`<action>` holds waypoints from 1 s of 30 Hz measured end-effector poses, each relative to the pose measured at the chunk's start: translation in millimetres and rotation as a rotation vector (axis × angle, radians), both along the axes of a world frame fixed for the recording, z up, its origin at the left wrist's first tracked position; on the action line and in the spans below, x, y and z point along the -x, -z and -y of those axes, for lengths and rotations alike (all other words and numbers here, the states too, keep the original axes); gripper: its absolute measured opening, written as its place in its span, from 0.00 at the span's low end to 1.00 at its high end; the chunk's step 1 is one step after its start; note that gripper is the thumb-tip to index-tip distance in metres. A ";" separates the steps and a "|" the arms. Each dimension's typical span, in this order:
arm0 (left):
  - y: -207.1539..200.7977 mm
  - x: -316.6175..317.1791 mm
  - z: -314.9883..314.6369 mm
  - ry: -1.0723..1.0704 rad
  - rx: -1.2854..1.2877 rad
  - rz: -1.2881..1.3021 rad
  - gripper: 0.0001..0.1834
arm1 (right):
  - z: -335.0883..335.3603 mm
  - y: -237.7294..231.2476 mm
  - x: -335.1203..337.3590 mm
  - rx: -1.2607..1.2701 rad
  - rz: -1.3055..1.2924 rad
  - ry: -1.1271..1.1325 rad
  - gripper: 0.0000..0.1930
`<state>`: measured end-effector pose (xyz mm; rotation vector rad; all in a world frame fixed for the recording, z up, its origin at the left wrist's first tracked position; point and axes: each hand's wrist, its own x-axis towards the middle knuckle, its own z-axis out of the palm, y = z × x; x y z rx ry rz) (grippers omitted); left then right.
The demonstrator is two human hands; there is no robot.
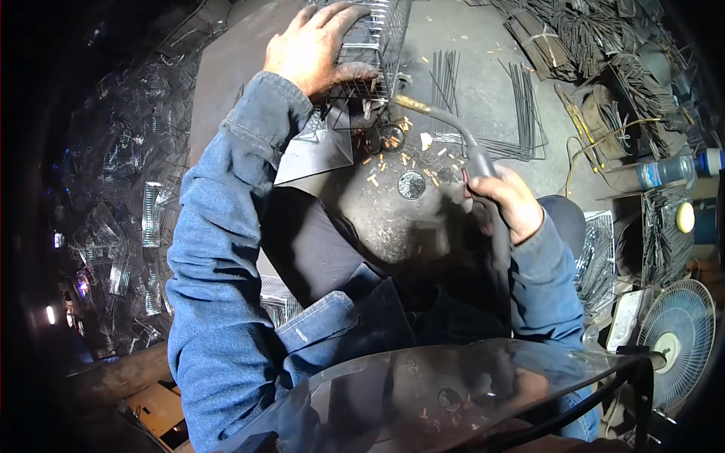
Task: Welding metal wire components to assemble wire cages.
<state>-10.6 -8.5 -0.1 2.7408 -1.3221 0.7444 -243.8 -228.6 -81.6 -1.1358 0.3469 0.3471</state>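
Observation:
At the top of the head view my left hand (306,57) is closed over the side of a wire mesh basket (391,38), with the thumb pressed along its near edge. My right hand (512,202) grips the handle of a welding torch (474,147). The torch's curved neck reaches up and left, and its brass-coloured nozzle (411,104) points at the basket's near right corner. Whether the tip touches the wire cannot be told. Part of the basket is hidden behind my left hand.
Cigarette butts (375,162) and small round tins (411,185) lie between my knees. Loose wire rods (525,98) rest at the right, before bundled rods (544,41). A wire heap (113,226) fills the left. A bottle (664,172) and fan (680,325) stand right; a visor (423,392) crosses below.

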 end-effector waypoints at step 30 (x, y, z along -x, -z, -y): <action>3.2 -3.0 1.5 -0.133 -0.026 0.003 0.45 | -9.4 -12.8 6.5 -0.025 -0.048 -0.053 0.14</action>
